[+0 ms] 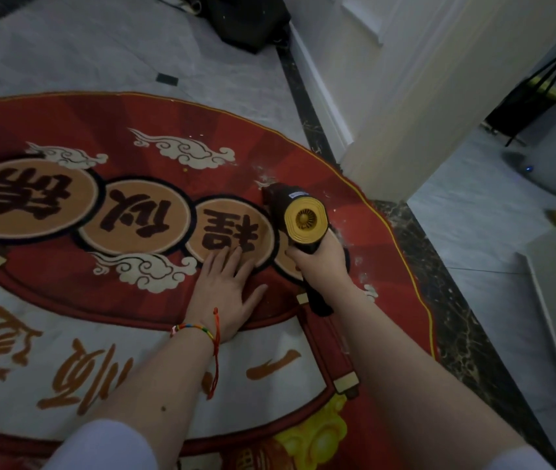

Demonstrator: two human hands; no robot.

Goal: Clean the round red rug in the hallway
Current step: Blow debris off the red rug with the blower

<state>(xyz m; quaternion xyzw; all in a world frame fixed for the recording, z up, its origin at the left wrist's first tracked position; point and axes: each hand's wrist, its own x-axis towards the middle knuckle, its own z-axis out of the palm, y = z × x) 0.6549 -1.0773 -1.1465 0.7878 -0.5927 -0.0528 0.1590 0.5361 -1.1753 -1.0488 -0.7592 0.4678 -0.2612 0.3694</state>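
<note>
Rug [66, 137] lies under flat left hand [225, 290] beside right hand [320, 262] gripping vacuum [298, 215].

Both forearms are bare, with white short sleeves [100, 446] showing at the lower edge of the view. On the left wrist sits a thin braided rainbow-coloured bracelet [192, 329], beside a red string bracelet [216, 347] whose loose knotted tail hangs down the forearm.

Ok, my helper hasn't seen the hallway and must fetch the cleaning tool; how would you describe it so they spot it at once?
Find the round red rug on the pale tiled floor. Near its right edge, by the white wall corner, the right hand grips a small black handheld vacuum. Its yellow, fan-like rear cap sets it apart.
</note>
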